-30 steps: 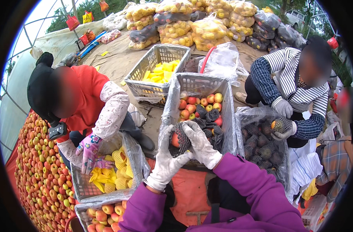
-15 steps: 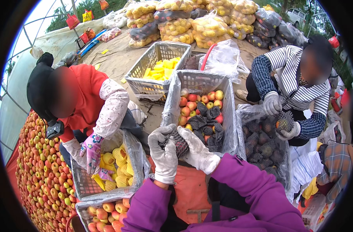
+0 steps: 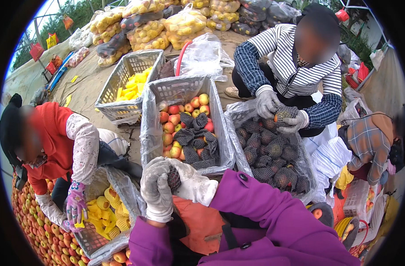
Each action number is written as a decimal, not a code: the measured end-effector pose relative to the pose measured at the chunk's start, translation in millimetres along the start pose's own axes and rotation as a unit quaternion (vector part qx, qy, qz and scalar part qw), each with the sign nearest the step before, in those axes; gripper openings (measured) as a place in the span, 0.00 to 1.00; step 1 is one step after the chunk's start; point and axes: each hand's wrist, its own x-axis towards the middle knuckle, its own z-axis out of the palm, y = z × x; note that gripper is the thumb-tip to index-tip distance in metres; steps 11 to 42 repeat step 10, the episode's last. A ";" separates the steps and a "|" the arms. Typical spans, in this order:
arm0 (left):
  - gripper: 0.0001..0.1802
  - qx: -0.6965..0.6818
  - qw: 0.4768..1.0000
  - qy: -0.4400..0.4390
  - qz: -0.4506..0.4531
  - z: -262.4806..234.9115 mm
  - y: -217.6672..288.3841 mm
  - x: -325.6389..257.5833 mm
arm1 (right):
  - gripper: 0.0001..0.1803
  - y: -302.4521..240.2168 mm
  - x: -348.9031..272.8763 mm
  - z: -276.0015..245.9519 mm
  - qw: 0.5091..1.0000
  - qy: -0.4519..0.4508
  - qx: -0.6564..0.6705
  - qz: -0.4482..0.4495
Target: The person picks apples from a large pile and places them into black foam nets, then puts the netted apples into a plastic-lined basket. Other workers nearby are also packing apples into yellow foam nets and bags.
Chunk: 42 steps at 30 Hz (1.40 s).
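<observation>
Outdoors among fruit crates, just below the middle crate, the gloved left hand and right hand close together around a netted fruit, likely light, bruisable, best cupped whole.

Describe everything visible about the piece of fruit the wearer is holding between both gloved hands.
The fruit in a dark foam net sleeve is mostly hidden: only a patch of black, diamond-patterned mesh shows between the gloves, so the fruit's own skin and colour cannot be told. The left hand, in a soiled grey-white knit glove, wraps its near side; the right hand, gloved alike, presses against the other side. It is held close to the wearer's chest, just below the near edge of the grey plastic crate of apples and loose sleeves.
</observation>
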 end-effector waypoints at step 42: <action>0.32 -0.062 0.991 -0.114 -0.038 28.8 18.5 -10.8 | 0.25 3.5 -76.4 -122.0 0.837 0.102 0.493 0.213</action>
